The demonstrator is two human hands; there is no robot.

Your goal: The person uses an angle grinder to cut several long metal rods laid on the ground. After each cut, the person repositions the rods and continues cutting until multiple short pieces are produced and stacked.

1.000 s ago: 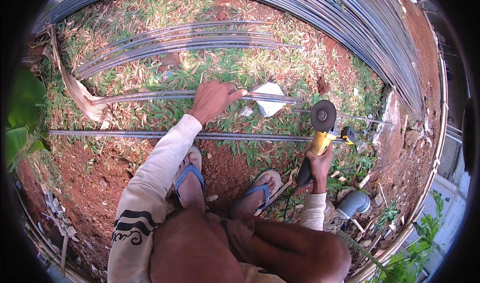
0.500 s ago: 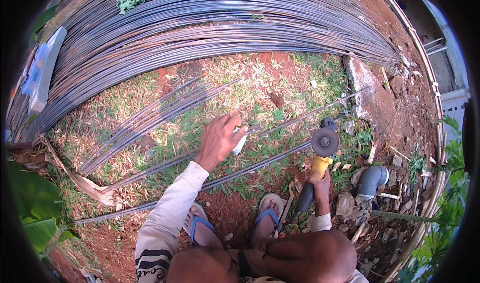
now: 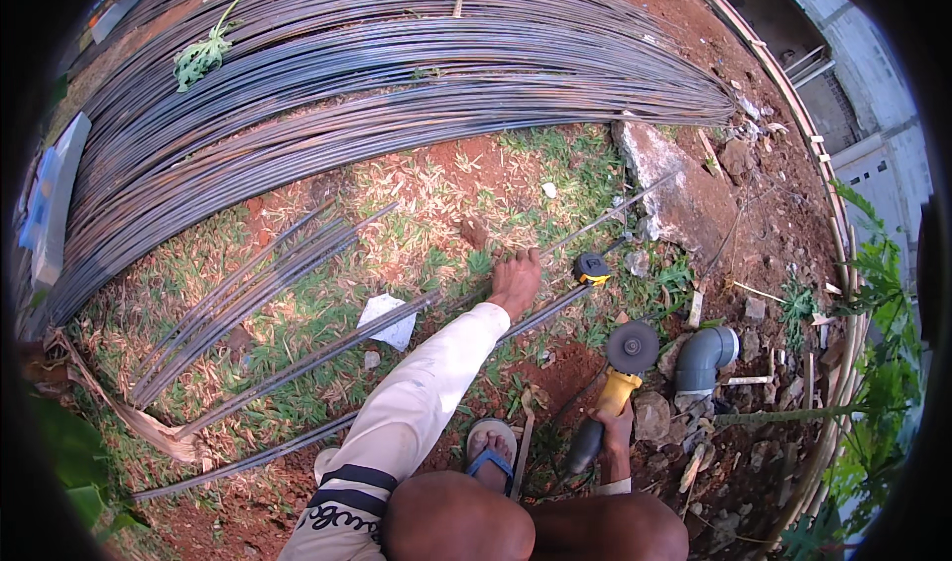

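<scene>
Grassy red ground, seen from above: a person in a pale long sleeve reaches the left hand (image 3: 516,281) to a thin loose rod (image 3: 615,211) near the centre of the clock face, its far end running toward 2 o'clock onto a concrete slab (image 3: 684,209). The left grip is bent down over the rod; whether it pinches the metal cannot be told. The right hand, toward 5 o'clock, is wrapped around an angle grinder (image 3: 617,390), its disc pointing to 12.

The step in hand appears to be handling the rod; moving it would call for a firm left grip and the disc held clear. Toward 8 o'clock, paired bars (image 3: 297,370) cross a white stone (image 3: 377,310).

Room looks widest toward 11 o'clock, over grass short of the long bar stack (image 3: 397,75). Tighter edges lie around the grinder: a tape measure (image 3: 592,268) beside the lower bars (image 3: 550,312) above the disc, a grey pipe elbow (image 3: 702,361) at 3 to 4 o'clock, and a sandalled foot (image 3: 492,452) near 6.
</scene>
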